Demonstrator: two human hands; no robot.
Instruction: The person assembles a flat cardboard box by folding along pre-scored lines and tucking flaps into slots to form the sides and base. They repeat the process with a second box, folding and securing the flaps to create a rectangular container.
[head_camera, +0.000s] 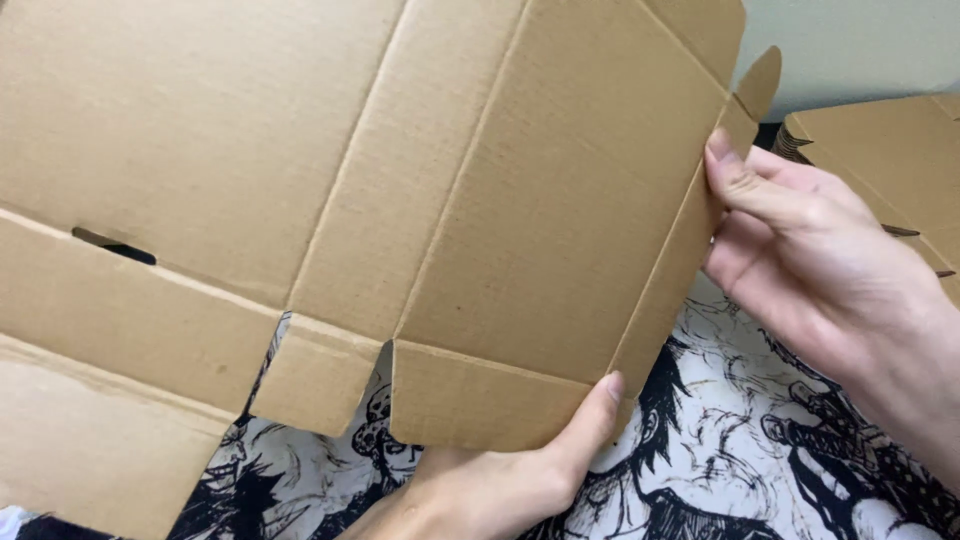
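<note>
A flat, unfolded brown cardboard box blank (400, 180) with creases and flaps fills most of the head view, held up above a patterned cloth. My left hand (500, 480) comes up from below and grips the lower flap, thumb pressed on its front near the bottom right corner. My right hand (800, 250) holds the narrow right side flap, thumb on the front edge and fingers behind it.
A black-and-white cloth with drawn cartoon figures (740, 440) lies underneath. A stack of more flat cardboard blanks (890, 150) sits at the upper right. A pale wall (850, 40) is behind.
</note>
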